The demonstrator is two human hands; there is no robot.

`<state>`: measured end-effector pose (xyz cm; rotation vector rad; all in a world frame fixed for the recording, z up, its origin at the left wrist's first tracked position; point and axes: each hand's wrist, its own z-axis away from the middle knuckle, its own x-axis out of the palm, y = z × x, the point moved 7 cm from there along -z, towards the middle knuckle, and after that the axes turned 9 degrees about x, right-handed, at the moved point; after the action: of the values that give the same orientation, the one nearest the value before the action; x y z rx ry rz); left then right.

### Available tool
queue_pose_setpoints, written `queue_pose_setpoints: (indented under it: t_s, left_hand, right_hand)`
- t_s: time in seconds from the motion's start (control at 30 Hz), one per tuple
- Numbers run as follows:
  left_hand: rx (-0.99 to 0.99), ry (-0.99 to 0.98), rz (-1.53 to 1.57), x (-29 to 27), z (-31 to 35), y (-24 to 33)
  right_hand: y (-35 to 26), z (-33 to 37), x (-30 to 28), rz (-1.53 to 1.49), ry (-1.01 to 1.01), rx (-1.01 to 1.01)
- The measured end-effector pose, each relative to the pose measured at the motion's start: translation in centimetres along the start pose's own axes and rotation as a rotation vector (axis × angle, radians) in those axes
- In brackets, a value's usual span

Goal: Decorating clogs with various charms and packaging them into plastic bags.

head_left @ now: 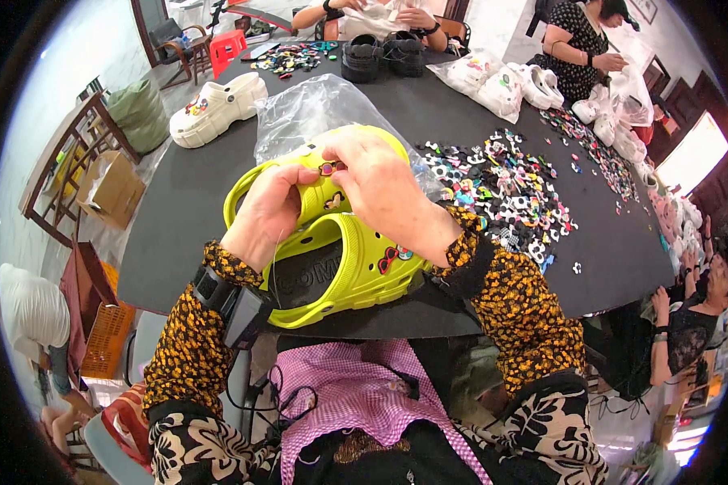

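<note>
A pair of yellow-green clogs lies at the table's near edge. On the farther clog (307, 202), my left hand (268, 212) grips the upper, its thumb beside a small dark pink shoe charm (328, 168). My right hand (388, 182) reaches over the toe, fingertips closed on that charm; my knuckles hide part of it. Another small charm (334, 201) sits just below on the same upper. The nearer clog (356, 275) has a red sunglasses-shaped charm (388, 259) and a round one near its toe. Behind the pair spreads a clear plastic bag (315, 109).
Loose charms (510, 186) are heaped to the right on the black table (194, 218), with another pile (291, 56) farther back. A white clog (218, 109) stands at left, black shoes (380, 58) at the far edge, bagged white clogs (485, 81) beyond. Several people work around.
</note>
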<state>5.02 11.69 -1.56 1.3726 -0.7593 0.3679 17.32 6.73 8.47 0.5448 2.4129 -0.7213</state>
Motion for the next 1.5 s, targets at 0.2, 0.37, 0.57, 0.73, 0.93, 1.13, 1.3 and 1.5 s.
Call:
queue_pose_setpoints:
  t_s: [0.2, 0.37, 0.57, 0.73, 0.93, 1.13, 1.3, 1.5]
  left_hand:
    - [0.016, -0.027, -0.003, -0.6, -0.6, -0.1]
    - [0.050, 0.066, -0.024, 1.0, 0.5, 0.4]
    - [0.060, 0.008, -0.050, -0.5, -0.9, -0.1]
    - [0.089, -0.011, -0.022, 0.3, -0.4, 0.2]
    - [0.177, 0.009, 0.004, 1.3, 0.1, 1.3]
    - [0.073, -0.070, 0.001, 1.8, 0.4, 0.4]
    - [0.062, -0.077, -0.019, 2.5, 1.0, 0.2]
    - [-0.010, -0.122, -0.149, 1.8, 0.6, -0.6]
  right_hand:
    - [0.7, -0.9, 0.1, -0.046, 0.014, 0.069]
    - [0.8, -0.7, 0.4, -0.084, -0.007, 0.045]
    - [0.6, -0.6, 0.6, -0.057, -0.038, 0.033]
    - [-0.5, -0.1, 0.5, 0.055, 0.036, -0.087]
    - [-1.6, 0.5, 0.0, 0.077, 0.059, -0.185]
    - [4.0, 0.3, -4.1, -0.069, 0.071, 0.261]
    - [6.6, 1.9, -3.8, -0.134, -0.014, 0.434]
    - [7.6, 3.0, -3.1, -0.200, -0.012, 0.427]
